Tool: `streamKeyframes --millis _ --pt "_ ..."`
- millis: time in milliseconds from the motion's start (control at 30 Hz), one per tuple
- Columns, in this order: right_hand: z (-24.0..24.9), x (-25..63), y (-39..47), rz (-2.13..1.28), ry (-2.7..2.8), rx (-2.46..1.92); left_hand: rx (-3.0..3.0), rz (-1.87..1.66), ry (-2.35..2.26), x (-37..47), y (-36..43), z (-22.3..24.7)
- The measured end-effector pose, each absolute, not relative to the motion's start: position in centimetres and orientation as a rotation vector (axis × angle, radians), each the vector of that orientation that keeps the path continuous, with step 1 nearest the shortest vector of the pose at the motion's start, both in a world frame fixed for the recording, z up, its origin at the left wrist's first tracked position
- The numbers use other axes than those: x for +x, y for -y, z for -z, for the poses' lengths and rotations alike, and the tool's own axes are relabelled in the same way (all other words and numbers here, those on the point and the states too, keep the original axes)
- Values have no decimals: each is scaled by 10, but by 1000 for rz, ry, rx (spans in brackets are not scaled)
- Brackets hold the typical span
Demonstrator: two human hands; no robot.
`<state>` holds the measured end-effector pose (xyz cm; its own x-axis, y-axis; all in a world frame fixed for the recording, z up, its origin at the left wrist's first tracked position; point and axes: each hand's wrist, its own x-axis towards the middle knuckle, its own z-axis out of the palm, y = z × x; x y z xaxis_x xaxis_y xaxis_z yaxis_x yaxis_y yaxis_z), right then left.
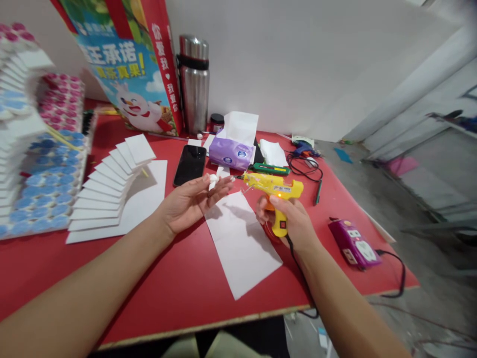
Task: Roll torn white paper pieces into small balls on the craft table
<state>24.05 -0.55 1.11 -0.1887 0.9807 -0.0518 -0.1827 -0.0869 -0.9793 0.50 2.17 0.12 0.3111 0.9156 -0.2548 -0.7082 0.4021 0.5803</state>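
A small white piece [213, 181] is pinched between the thumb and a finger of my left hand [192, 201], whose other fingers stretch out, palm up. My right hand [292, 219] is wrapped round the handle of a yellow glue gun [276, 186]. The gun's nozzle points left and lies close to my left fingertips; whether it touches the piece I cannot tell. An orange light glows on the gun. Below both hands a white sheet of paper [244, 253] lies on the red table [179, 293].
Fanned white boards [99, 199] stand at left, near trays of blue [48, 184] and pink pieces. Behind are a phone [190, 165], a purple tissue pack [231, 151], a steel flask [195, 89] and a green cutter [271, 169]. A purple power socket [354, 243] sits at right.
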Motion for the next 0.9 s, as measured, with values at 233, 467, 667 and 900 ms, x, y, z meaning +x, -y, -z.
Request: streamKeyframes --millis 233,467,667,900 --pt "-13 235 5 -1575 1073 -978 383 -1093 -564 5 -21 -1" --pt "-10 236 5 -1598 1059 -945 415 -1120 -567 7 -21 0" --pt "-12 239 4 -1577 1030 -969 368 -1115 -650 8 -20 -4" --pt "-10 240 5 -1587 1048 -951 370 -1048 -590 5 -20 -2"
